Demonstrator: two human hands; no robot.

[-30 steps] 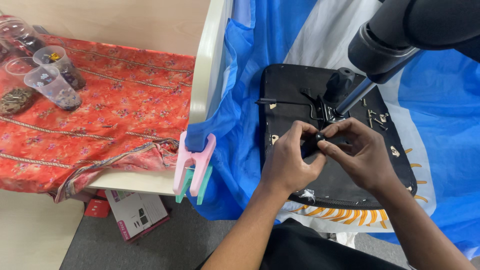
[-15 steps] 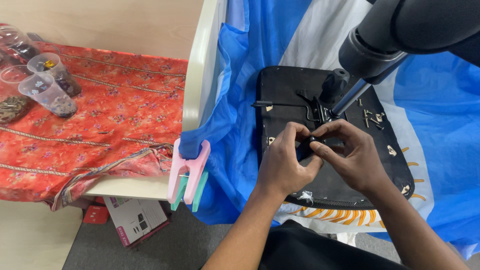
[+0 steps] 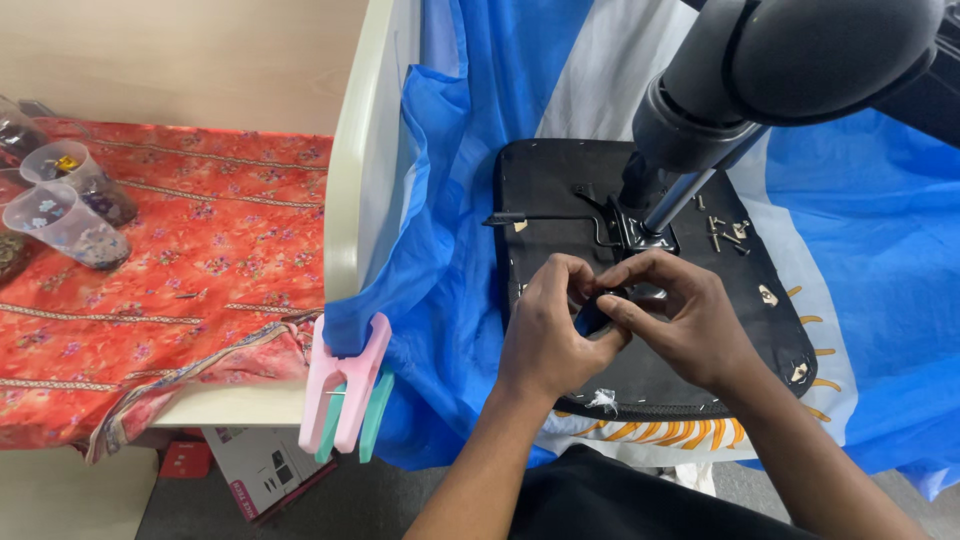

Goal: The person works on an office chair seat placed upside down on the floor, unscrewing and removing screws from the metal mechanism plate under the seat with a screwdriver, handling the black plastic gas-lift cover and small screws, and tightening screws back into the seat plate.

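Both my hands meet over the middle of the upturned black chair seat (image 3: 560, 190), which lies on a blue cloth (image 3: 860, 230). My left hand (image 3: 552, 335) has its fingers curled in, thumb and forefinger pinched on a small dark part (image 3: 592, 318); my right hand (image 3: 680, 325) pinches the same part from the other side, fingertips touching the left's. What the part is I cannot tell. Just beyond my hands, the chair's metal post (image 3: 678, 200) rises from the seat. Left of the seat, pink and green pegs (image 3: 345, 400) clip the cloth to the worktop (image 3: 240, 405) edge. Farther left, plastic cups (image 3: 60, 215) stand on a red patterned cloth (image 3: 190, 260).
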